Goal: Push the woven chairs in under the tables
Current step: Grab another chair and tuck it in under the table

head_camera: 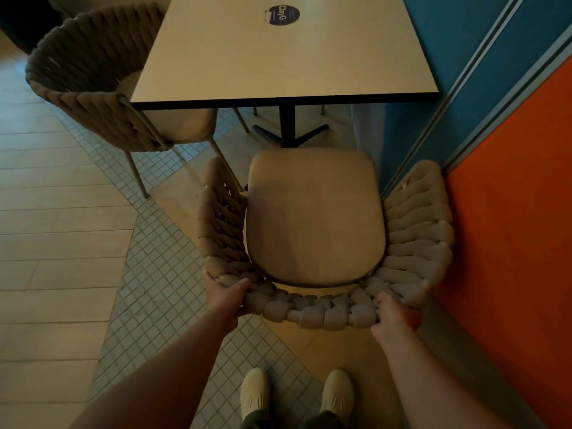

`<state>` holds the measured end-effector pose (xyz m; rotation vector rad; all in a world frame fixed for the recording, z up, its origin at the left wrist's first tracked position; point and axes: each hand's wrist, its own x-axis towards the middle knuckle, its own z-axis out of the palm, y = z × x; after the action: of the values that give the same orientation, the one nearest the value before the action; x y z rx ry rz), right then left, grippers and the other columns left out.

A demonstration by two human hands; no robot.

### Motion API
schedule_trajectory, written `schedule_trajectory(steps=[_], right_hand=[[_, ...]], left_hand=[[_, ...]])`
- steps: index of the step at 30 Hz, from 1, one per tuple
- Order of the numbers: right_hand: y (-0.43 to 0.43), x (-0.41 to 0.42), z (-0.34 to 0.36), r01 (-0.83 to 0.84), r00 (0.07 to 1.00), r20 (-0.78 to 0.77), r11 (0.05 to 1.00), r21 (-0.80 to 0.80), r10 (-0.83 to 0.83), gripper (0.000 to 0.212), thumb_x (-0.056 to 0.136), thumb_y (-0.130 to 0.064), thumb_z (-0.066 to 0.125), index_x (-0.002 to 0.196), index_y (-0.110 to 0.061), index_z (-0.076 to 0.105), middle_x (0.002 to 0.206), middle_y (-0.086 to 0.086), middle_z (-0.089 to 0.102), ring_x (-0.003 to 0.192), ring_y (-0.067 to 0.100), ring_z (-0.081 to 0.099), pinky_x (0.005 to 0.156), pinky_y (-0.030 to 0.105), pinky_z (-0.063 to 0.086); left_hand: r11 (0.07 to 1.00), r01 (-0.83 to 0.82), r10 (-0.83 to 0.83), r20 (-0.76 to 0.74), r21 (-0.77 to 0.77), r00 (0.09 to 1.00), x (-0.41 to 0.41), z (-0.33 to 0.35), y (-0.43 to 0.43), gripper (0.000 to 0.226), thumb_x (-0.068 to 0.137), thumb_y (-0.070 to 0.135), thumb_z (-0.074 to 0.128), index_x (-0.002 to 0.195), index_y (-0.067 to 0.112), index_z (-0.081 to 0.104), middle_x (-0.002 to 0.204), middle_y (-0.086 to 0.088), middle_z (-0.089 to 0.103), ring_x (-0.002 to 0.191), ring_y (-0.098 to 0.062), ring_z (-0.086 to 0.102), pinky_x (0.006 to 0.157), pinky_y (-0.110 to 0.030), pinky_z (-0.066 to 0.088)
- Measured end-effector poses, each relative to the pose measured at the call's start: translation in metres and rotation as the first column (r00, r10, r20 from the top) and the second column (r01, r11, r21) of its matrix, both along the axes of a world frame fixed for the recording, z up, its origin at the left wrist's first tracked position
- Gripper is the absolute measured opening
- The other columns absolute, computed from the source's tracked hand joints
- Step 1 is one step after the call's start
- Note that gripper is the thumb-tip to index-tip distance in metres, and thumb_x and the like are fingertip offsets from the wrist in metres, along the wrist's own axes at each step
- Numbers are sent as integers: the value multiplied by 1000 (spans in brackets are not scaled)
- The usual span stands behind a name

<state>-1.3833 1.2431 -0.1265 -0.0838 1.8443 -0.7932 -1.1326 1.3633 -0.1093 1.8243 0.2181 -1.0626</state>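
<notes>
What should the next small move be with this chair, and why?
Probably push the chair straight ahead toward the table. Both hands, left and right, already grip its woven back, yet the whole seat lies short of the table edge. The table's base sits dead ahead, and the wall is close on the right, so keep it straight.

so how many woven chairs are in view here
2: one woven chair in front, held at its back; another chair left of the table. More may be hidden beyond it.
</notes>
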Motion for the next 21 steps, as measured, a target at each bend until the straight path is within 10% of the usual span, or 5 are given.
schedule_trajectory(steps=[4, 10, 21], right_hand=[[-27, 6, -3, -38, 999, 12, 999, -26, 38, 49, 79, 5, 66, 126, -7, 59, 121, 10, 64, 92, 24, 63, 53, 26, 49], [-71, 24, -8, -52, 998, 38, 996, -69, 55, 52, 77, 5, 66, 126, -9, 55, 118, 9, 64, 92, 27, 66, 76, 43, 57], [-118, 43, -16, -25, 991, 129, 987, -160, 46, 60, 75, -12, 80, 127, -17, 51, 115, 6, 61, 96, 29, 65, 83, 57, 56]], left_hand=[[1000, -7, 7, 37, 3, 999, 6, 0, -21, 94, 80, -3, 75, 148, 37, 25, 129, -13, 52, 103, -36, 63, 74, -60, 61], [1000, 14, -13, 51, -23, 999, 21, -3, -57, 99, 82, -2, 74, 152, 39, 18, 123, -11, 47, 85, -27, 61, 56, -43, 59], [997, 41, -41, -5, -63, 999, 50, -1, -106, 100, 84, 18, 81, 152, 43, 11, 127, -14, 50, 90, -36, 65, 68, -57, 61]])
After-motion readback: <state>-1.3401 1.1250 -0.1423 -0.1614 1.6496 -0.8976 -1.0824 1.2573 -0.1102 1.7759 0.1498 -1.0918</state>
